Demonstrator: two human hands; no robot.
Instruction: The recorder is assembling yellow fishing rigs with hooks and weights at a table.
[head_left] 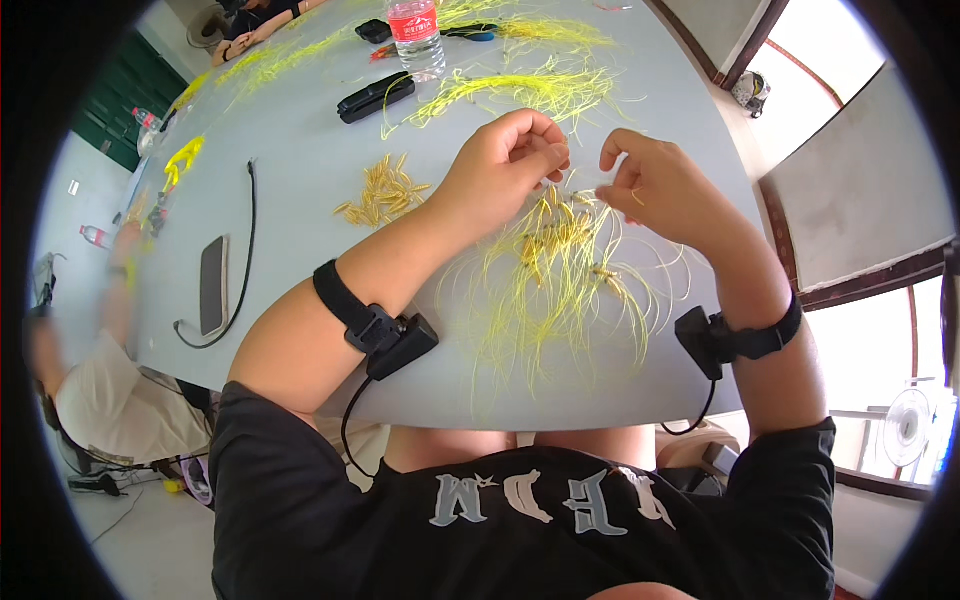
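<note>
My left hand [512, 160] is raised over the table with thumb and fingertips pinched together; whatever sits in the pinch is too small to make out. Facing it across a small gap, my right hand [660, 188] has its fingers curled and closed, and their contents cannot be made out either. Just below both hands lies a loose heap of yellow-green strings [545, 320] with small gold-coloured slender pieces [555, 235] among them. Left of my left forearm is a separate pile of similar gold pieces [383, 192]. A bundle of yellow-green strings [530, 92] lies beyond my hands.
Farther back stand a water bottle [416, 45] and a black elongated case [376, 97]. A phone [214, 285] and a black cable [252, 230] lie at left. Other people sit along the left side [120, 390] and far end [262, 25] of the grey table [300, 190].
</note>
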